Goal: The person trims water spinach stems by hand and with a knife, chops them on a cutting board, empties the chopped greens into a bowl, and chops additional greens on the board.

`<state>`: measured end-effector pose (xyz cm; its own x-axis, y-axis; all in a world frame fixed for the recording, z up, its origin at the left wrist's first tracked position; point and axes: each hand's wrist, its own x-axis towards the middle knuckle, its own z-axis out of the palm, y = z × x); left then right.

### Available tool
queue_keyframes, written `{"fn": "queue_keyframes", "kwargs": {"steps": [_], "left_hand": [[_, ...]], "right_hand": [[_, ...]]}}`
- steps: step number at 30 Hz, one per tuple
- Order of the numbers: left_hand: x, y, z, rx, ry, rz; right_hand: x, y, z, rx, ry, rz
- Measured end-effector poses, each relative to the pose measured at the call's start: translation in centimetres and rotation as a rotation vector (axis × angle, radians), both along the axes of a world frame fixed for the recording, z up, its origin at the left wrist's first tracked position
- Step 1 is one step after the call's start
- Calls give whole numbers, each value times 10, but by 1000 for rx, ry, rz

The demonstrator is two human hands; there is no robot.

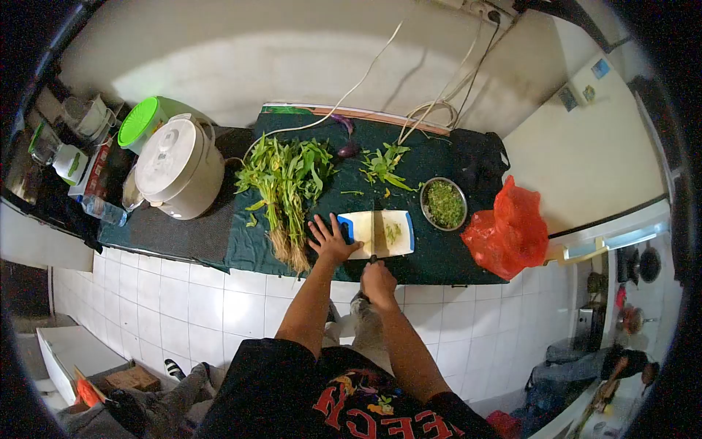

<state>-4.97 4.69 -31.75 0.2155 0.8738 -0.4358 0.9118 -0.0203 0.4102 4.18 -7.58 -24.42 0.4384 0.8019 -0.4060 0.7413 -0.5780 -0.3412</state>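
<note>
My left hand (333, 243) lies with its fingers spread at the left end of a white cutting board (358, 227) with blue ends. My right hand (379, 283) is closed around the handle of a knife (378, 234), whose blade lies across the middle of the board. Small chopped green pieces (393, 233) are on the board, right of the blade. Left of the board is a large bunch of leafy greens (285, 175) with roots toward me. A metal bowl (444, 204) of chopped greens stands to the right. Some loose leaves (386, 165) lie behind the board.
A white rice cooker (179, 167) and a green-lidded container (141, 124) stand at the left. Purple eggplants (348, 150) lie at the back. A red plastic bag (508, 230) is at the right edge. Other people (629, 366) are at the lower right and lower left.
</note>
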Motion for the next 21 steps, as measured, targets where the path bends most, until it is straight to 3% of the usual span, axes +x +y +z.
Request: {"fn": "queue_keyframes", "kwargs": {"steps": [4, 7, 8, 17, 19, 21], "left_hand": [[2, 2, 1, -48, 3, 15], [1, 3, -2, -36, 8, 10], [1, 3, -3, -36, 8, 10], [0, 4, -2, -70, 10, 4], [-2, 3, 1, -72, -24, -4], [-3, 4, 3, -89, -17, -7]], "right_hand": [[-3, 11, 23, -34, -38, -5], [-17, -12, -18, 9, -110, 18], [-18, -16, -32, 44, -56, -104], [-10, 10, 20, -8, 45, -46], [-13, -7, -21, 23, 5, 28], [-20, -12, -39, 108, -48, -166]]}}
